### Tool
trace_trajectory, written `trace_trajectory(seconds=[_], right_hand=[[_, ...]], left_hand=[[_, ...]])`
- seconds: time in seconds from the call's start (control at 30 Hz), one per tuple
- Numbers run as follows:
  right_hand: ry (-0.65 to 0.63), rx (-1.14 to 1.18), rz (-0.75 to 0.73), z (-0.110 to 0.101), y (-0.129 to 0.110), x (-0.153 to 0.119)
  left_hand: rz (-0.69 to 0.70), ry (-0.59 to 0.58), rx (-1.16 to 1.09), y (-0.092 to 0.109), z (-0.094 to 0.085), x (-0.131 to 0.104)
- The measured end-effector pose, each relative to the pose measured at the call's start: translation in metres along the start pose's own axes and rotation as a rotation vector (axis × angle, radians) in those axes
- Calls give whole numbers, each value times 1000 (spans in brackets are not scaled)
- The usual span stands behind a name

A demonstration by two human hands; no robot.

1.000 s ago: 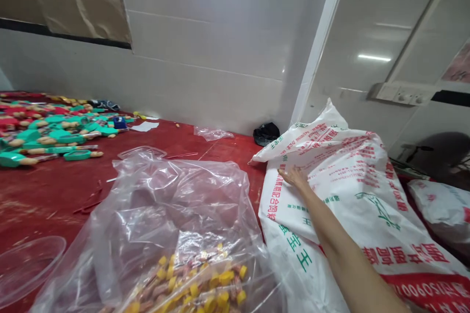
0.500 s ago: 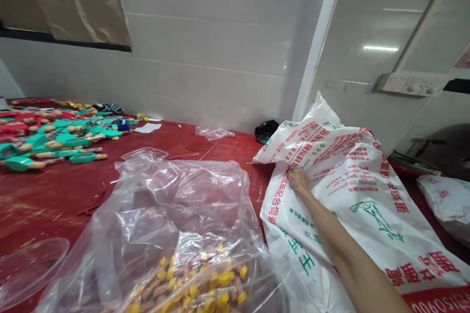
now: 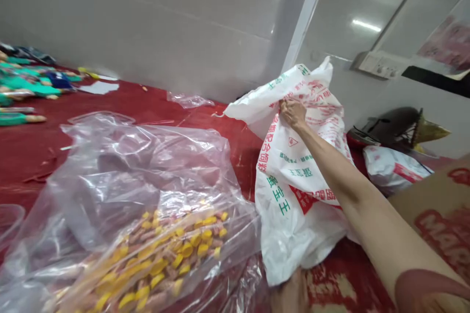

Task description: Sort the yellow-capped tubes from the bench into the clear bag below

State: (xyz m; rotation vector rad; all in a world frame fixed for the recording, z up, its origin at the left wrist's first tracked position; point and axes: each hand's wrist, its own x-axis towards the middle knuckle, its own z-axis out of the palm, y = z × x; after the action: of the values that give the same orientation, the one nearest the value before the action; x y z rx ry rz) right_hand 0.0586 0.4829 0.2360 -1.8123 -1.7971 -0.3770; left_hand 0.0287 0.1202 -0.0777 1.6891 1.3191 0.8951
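A white woven sack with red and green printing hangs gathered at the middle right. My right hand is closed around its upper part, the fabric bunched at the fingers. Below the sack's lower edge, part of what appears to be my left hand shows. Its fingers are hidden by the sack and blurred. Left of the sack lies a large clear plastic bag holding many small brownish pieces with yellow caps.
Green toy-like pieces with tan ends lie at the far left on the red surface. A clear lid lies at the left edge. To the right are a white bag and a printed cardboard box. A wall stands behind.
My right hand has pulled the sack up and slightly left, and the sack is now bunched narrower. A second hand shows beneath it. The view has turned right, bringing the box into sight.
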Motion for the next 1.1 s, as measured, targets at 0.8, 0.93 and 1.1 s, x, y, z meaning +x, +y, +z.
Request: trace_trajectory(seconds=[0.8, 0.93, 1.1], right_hand=[[-832, 88, -383, -31, 103, -274], [-805, 49, -388, -18, 86, -246], [-769, -14, -442, -24, 93, -281]], left_hand=[[307, 114, 442, 35, -23, 13], [453, 118, 470, 37, -24, 10], [481, 149, 533, 34, -14, -4]])
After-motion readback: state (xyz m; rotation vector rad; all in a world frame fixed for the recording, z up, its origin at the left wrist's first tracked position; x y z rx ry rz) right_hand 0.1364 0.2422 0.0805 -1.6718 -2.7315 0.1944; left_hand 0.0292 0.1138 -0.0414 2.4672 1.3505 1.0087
